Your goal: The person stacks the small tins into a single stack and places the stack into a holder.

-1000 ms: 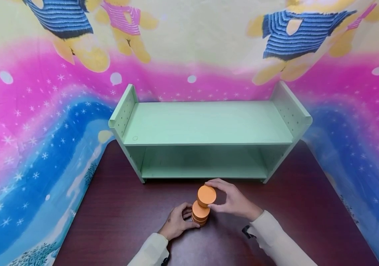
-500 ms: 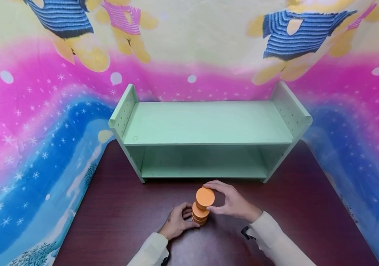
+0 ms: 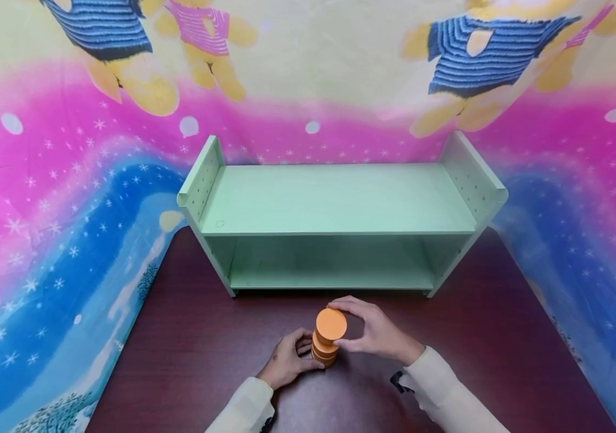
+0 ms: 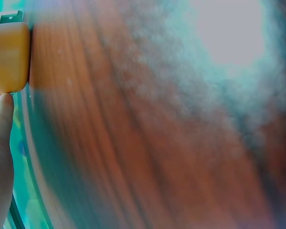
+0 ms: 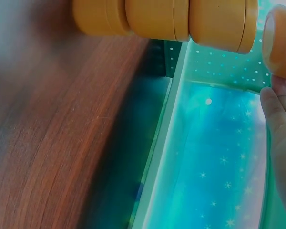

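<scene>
In the head view, my right hand [image 3: 377,332] pinches a round orange lidded jar [image 3: 332,325] between thumb and fingers. That jar is held over a column of similar orange jars [image 3: 325,353], overlapping its top in this view. From the right wrist, three stacked jars [image 5: 155,19] show, with a narrow gap between them and the held one. My left hand [image 3: 287,359] curls round the foot of the stack, thumb at the near side and fingers behind. An orange jar [image 4: 9,57] also appears at the left wrist view's edge, fingertips against it.
A pale green two-tier shelf [image 3: 335,198] stands on the dark red-brown table [image 3: 205,337], just beyond the hands. A cloth backdrop [image 3: 70,180] with bears and snowflakes surrounds the table's back and sides.
My right hand has brought its jar slightly left and down, more nearly over the stack. The left hand has kept its hold and position.
</scene>
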`<state>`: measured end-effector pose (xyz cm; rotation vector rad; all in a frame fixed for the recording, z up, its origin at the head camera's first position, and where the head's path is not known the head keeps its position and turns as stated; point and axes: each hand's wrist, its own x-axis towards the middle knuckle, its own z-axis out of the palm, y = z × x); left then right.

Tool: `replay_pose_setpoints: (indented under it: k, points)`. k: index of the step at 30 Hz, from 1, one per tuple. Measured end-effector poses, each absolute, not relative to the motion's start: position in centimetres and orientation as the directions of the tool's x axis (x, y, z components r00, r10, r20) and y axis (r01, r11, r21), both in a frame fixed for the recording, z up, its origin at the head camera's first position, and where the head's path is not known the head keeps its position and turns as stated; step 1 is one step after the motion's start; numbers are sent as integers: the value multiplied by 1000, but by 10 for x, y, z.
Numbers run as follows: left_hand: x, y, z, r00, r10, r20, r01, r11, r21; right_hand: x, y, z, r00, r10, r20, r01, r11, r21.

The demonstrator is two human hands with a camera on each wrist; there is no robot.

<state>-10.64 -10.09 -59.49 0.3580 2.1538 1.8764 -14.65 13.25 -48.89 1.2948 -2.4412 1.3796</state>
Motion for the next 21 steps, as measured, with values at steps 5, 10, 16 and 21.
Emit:
replay_pose_setpoints:
  k: [5, 10, 16, 21]
  points:
    - [-108, -100, -595, -936, 350, -48, 3, 141, 990, -145, 133, -491, -649, -641, 409, -677, 242, -695]
    - [-108, -100, -594, -936, 348, -55, -3, 148, 989, -145, 133, -494, -649, -642, 408, -672, 233, -702]
    - [-107, -100, -594, -937, 347, -47, 6, 150, 989, -144, 132, -495, -648, -644, 408, -676, 239, -697]
    - [-106, -101, -595, -934, 357, -13, 39, 139, 990, -144, 131, -496, -648, -647, 402, -672, 237, -702]
